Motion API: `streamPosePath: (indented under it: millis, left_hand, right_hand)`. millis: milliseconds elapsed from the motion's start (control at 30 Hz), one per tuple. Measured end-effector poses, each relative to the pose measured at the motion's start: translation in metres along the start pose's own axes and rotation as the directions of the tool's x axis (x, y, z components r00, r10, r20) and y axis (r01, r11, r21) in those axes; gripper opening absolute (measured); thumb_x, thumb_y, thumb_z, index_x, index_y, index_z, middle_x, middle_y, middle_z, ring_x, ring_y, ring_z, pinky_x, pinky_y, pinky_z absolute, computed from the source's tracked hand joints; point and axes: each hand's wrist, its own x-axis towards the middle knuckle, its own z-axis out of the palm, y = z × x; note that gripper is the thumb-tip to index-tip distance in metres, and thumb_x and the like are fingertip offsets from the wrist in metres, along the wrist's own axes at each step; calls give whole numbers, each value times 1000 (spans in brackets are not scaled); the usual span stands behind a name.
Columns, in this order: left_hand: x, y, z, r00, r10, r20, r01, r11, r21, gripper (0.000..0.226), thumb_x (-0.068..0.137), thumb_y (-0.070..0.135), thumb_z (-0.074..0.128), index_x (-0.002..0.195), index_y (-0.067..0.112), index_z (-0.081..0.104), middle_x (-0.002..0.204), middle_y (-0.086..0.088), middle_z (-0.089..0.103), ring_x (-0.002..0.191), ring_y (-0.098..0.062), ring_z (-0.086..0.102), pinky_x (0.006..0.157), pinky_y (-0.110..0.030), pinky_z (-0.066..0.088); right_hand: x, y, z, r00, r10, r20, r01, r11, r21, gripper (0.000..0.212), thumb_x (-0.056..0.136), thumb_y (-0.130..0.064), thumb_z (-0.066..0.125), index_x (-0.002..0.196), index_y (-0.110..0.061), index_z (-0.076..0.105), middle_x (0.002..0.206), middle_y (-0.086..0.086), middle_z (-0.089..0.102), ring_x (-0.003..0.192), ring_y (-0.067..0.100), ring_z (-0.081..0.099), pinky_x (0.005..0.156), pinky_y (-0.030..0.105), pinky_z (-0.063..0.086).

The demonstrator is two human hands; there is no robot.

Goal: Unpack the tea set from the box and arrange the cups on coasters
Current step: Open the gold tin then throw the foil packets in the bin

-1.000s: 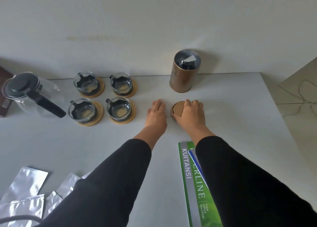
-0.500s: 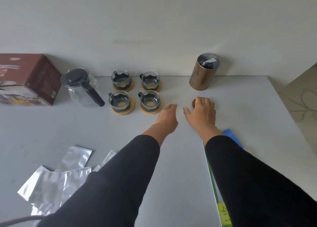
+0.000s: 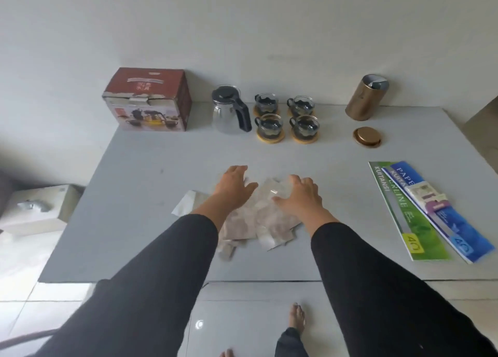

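Observation:
Several glass cups (image 3: 269, 123) stand on round wooden coasters (image 3: 270, 137) at the back of the grey table (image 3: 140, 184), beside a glass teapot (image 3: 229, 111) with a black lid and handle. The red tea set box (image 3: 149, 100) stands at the back left. My left hand (image 3: 234, 185) and my right hand (image 3: 297, 195) rest flat, fingers spread, on a heap of silvery plastic bags (image 3: 258, 222) near the table's middle. Neither hand grips anything.
A copper tin (image 3: 366, 98) stands open at the back right, its lid (image 3: 367, 137) lying in front of it. Green and blue receipt books (image 3: 420, 216) lie at the right. A pale box (image 3: 35, 211) sits on the floor to the left. My bare feet show below.
My right hand left the copper lid on the table. Both hands drew back from the far side and came down on the plastic bags. The view pulled back.

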Motion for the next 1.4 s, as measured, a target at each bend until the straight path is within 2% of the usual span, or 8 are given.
streamPosePath:
  millis: [233,433,567,833,1067,1200,1300,1400]
  left_hand:
    - [-55,-86,0,929,-361,78,361,932,14,128,58,66,76,150,33,-6,156,-12,-18,146,-29,-13,112,-57,18]
    - [-51,-109,33,935,-331,127,302,931,204,149,43,67,82,144,42,-25,154,-15,-25,145,-31,-18,111,-51,20]
    - [-35,-115,40,975,-187,116,139,933,333,145,42,73,77,146,40,-19,157,-5,-15,146,-27,-14,111,-54,19]
    - [-20,-124,50,999,28,21,-31,988,153,112,63,48,79,150,22,14,156,3,17,147,-19,8,116,-40,18]
    - [-31,-124,49,994,107,-15,-108,990,-89,101,76,27,71,153,20,6,148,0,33,135,-20,35,108,-27,25]
    - [-34,-123,48,991,135,-27,-137,986,-96,93,84,24,64,153,19,2,153,-1,27,136,-21,34,109,-28,25]
    - [-35,-125,49,990,139,-31,-141,984,-106,95,84,26,65,153,20,0,159,4,12,142,-19,27,112,-29,25]
    - [-43,-122,48,994,92,-53,-102,972,-212,104,76,31,75,153,25,5,158,8,16,142,-15,28,110,-25,25]
  right_hand:
    - [-33,-17,40,966,243,84,-254,955,154,109,65,-59,75,147,-28,9,148,16,17,136,33,21,104,48,34]
    - [-10,-19,57,913,405,54,-402,869,288,119,62,-59,77,148,-29,1,145,15,25,133,32,23,102,47,35]
    - [4,-27,67,938,345,-8,-333,909,250,122,60,-53,81,148,-29,0,145,10,27,132,29,24,101,46,34]
    - [16,-49,82,965,262,-16,-244,915,321,123,61,-41,86,149,-21,3,141,16,31,132,32,28,111,38,30]
    - [17,-68,88,954,292,72,-295,861,413,95,55,-36,90,130,-4,41,131,10,52,121,26,53,100,35,46]
    - [15,-79,85,957,243,159,-280,917,285,75,67,-37,83,128,-12,47,126,8,56,117,27,55,94,35,48]
    - [9,-89,90,934,332,133,-350,925,146,84,63,-54,79,131,-19,44,130,7,45,122,28,41,94,41,41]
    - [3,-93,96,920,381,86,-389,914,116,87,62,-54,79,133,-25,38,129,9,31,124,28,27,99,50,39]
